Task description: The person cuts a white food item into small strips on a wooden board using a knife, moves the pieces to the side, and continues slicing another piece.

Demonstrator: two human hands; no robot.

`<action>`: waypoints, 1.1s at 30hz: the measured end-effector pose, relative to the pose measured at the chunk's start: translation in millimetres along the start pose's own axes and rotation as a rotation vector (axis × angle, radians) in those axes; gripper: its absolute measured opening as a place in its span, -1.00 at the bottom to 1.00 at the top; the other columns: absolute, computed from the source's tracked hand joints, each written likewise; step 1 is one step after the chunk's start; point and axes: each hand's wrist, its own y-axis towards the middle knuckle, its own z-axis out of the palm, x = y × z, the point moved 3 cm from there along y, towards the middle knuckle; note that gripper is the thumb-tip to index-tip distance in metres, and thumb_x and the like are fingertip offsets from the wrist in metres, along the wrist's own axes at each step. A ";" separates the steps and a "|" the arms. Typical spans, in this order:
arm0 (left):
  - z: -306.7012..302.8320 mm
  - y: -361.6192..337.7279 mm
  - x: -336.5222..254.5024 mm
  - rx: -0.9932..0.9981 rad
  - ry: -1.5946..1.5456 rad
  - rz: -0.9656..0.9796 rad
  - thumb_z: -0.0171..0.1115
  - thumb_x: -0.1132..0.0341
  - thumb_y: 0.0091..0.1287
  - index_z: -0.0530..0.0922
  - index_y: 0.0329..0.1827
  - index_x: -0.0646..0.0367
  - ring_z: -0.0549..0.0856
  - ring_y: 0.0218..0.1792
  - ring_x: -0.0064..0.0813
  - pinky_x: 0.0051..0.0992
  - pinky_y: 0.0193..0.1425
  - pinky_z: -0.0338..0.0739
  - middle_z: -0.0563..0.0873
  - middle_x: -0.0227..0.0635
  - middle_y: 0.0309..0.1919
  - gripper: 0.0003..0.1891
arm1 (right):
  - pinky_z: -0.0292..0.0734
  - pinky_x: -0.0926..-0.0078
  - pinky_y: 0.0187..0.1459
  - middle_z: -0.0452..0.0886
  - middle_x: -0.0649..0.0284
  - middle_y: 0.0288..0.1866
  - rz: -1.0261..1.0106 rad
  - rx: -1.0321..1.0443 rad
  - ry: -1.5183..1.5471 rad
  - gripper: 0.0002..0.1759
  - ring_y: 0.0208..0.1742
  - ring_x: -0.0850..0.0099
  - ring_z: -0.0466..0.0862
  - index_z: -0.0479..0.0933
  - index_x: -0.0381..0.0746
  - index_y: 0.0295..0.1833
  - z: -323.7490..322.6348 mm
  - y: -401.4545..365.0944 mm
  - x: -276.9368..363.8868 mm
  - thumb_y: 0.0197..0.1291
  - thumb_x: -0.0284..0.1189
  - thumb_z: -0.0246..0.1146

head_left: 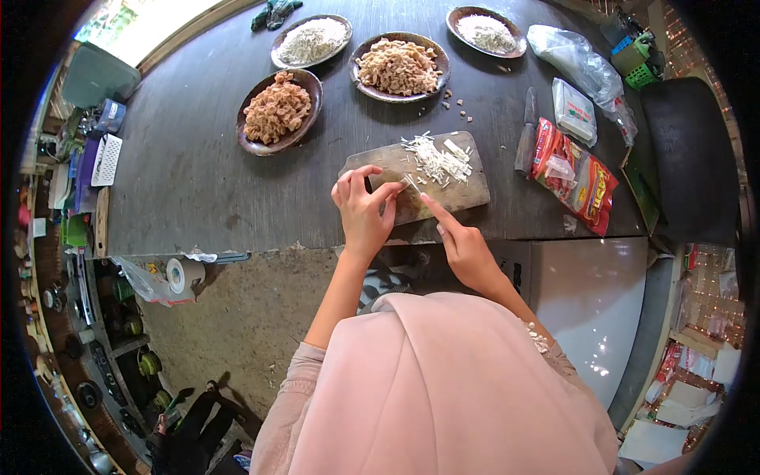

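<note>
A wooden cutting board lies near the table's front edge. Thin white strips are heaped on its right half. My left hand is over the board's left part, thumb and fingertips bent together around a small pale piece. Close to its right, my right hand is closed on a knife, its index finger stretched forward along the blade. The blade meets the pale piece between the two hands; most of the handle is hidden in my right hand.
Beyond the board stand plates of brown pieces, tan pieces and white shreds. Small crumbs lie near them. To the right are a red package, plastic bags and a dark long object.
</note>
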 end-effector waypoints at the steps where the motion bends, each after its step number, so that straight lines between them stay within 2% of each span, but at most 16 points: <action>1: 0.5 0.0 0.5 -0.005 -0.003 -0.003 0.44 0.42 0.11 0.78 -0.18 -0.20 0.43 0.26 -0.16 -0.10 0.37 0.21 0.58 -0.44 0.13 -0.75 | 0.48 -0.02 -0.28 0.53 -0.26 -0.44 -0.021 0.003 0.011 -0.31 -0.39 -0.18 0.64 0.22 0.15 0.65 0.1 0.1 0.1 0.47 -0.52 0.07; 4: -0.5 -0.1 0.4 -0.009 -0.002 -0.008 0.44 0.42 0.11 0.78 -0.19 -0.20 0.43 0.26 -0.16 -0.10 0.37 0.21 0.59 -0.44 0.13 -0.75 | 0.48 -0.03 -0.27 0.54 -0.26 -0.42 0.032 0.033 -0.040 -0.31 -0.38 -0.18 0.64 0.22 0.14 0.65 2.2 2.6 1.2 0.46 -0.52 0.07; 8: -1.9 0.9 -1.1 0.002 0.002 -0.012 0.44 0.42 0.09 0.78 -0.19 -0.20 0.43 0.26 -0.17 -0.09 0.37 0.21 0.59 -0.45 0.13 -0.74 | 0.47 -0.04 -0.26 0.55 -0.26 -0.41 0.003 0.019 -0.094 -0.31 -0.37 -0.19 0.64 0.22 0.14 0.65 4.8 7.3 1.7 0.46 -0.52 0.07; 10: -0.8 0.8 -1.3 -0.007 0.001 -0.008 0.44 0.42 0.09 0.77 -0.19 -0.19 0.43 0.27 -0.17 -0.09 0.37 0.21 0.59 -0.45 0.12 -0.74 | 0.45 0.37 -0.34 0.42 -0.22 -0.44 -0.063 -0.011 -0.032 -0.33 -0.50 -0.09 0.41 0.26 0.08 0.63 4.4 10.3 1.8 0.46 -0.58 0.05; 11: -1.1 0.9 -0.7 -0.016 0.004 -0.008 0.44 0.42 0.09 0.77 -0.19 -0.19 0.43 0.27 -0.17 -0.09 0.37 0.21 0.59 -0.45 0.12 -0.75 | 0.45 0.37 -0.34 0.42 -0.22 -0.44 -0.065 -0.011 -0.031 -0.33 -0.50 -0.09 0.41 0.26 0.08 0.63 3.5 9.9 3.6 0.46 -0.58 0.05; 13: -1.1 0.9 0.6 -0.010 0.004 -0.012 0.44 0.42 0.09 0.77 -0.20 -0.19 0.43 0.27 -0.17 -0.09 0.37 0.21 0.59 -0.45 0.12 -0.75 | 0.48 -0.06 -0.26 0.57 -0.24 -0.42 -0.022 0.021 -0.041 -0.32 -0.36 -0.19 0.65 0.25 0.13 0.63 2.6 6.2 7.1 0.45 -0.52 0.07; 33: -1.3 1.4 -2.6 -0.039 0.014 -0.002 0.46 0.42 0.07 0.76 -0.26 -0.15 0.44 0.25 -0.17 -0.09 0.35 0.22 0.60 -0.46 0.09 -0.79 | 0.51 -0.09 -0.24 0.59 -0.24 -0.41 -0.022 0.028 -0.088 -0.32 -0.33 -0.20 0.66 0.24 0.16 0.64 5.5 7.3 1.8 0.46 -0.50 0.07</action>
